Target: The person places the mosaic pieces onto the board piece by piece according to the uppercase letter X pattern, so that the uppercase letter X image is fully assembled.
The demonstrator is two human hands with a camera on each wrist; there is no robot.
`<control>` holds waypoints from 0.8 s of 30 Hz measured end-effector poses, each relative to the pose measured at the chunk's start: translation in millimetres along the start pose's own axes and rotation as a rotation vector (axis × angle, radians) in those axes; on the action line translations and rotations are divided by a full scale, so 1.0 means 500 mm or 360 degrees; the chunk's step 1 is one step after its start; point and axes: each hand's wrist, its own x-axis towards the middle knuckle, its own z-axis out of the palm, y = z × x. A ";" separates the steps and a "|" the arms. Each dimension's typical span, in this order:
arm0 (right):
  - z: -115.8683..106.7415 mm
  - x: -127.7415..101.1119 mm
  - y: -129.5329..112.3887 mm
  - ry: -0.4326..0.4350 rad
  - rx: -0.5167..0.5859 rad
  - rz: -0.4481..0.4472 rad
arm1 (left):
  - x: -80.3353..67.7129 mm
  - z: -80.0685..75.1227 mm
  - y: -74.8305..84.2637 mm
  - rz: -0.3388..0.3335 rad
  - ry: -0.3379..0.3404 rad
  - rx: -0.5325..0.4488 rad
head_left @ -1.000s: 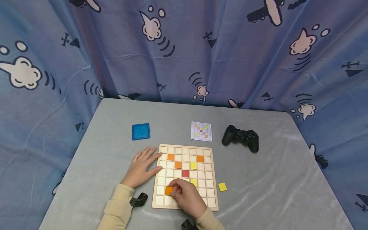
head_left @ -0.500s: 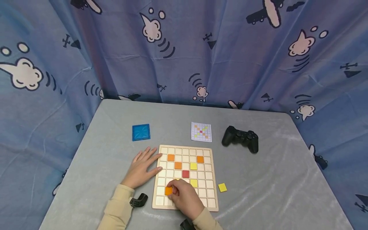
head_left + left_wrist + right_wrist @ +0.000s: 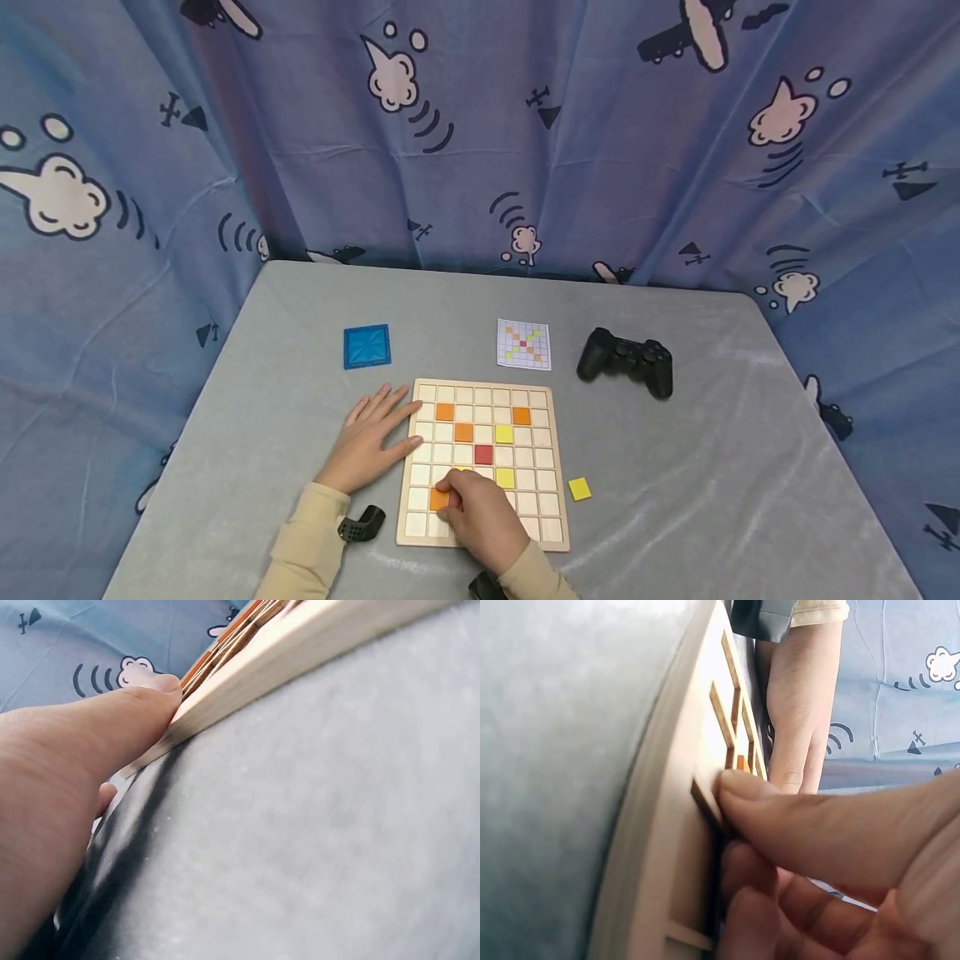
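A wooden grid board lies on the grey table, holding several orange and yellow tiles and one red tile. At its lower left, my right hand has thumb and index finger at the edges of an orange tile, pinching it at a cell. In the right wrist view the thumb hides most of that spot. My left hand lies spread beside the board, its thumb and index fingertips touching the left rim. The left wrist view shows that thumb against the wooden edge.
A loose yellow tile lies right of the board. Behind it are a blue square tray, a printed card with a coloured grid pattern and a black game controller. A patterned blue curtain hangs behind the table.
My right hand has shifted slightly left, its thumb and index finger closer over the orange tile. The left hand has stayed on the board's rim.
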 end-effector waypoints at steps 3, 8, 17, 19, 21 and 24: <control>-0.002 0.002 0.000 -0.0031 0.0008 -0.0004 | 0.000 0.001 -0.001 0.0001 0.0001 0.0000; -0.002 0.003 0.001 -0.0051 0.0006 -0.0010 | 0.001 0.004 -0.003 -0.0011 -0.0015 -0.0011; 0.001 0.002 -0.003 -0.0035 -0.0046 -0.0019 | -0.001 0.004 -0.002 0.0010 0.0017 -0.0003; -0.003 0.002 -0.003 -0.0054 -0.0043 -0.0017 | -0.001 0.003 -0.002 0.0009 0.0019 -0.0006; -0.012 -0.001 -0.002 -0.0071 -0.0006 -0.0009 | -0.001 0.003 -0.003 0.0014 0.0019 -0.0013; -0.040 -0.013 0.004 -0.0021 0.0063 0.0002 | -0.001 0.003 -0.004 0.0014 0.0015 -0.0017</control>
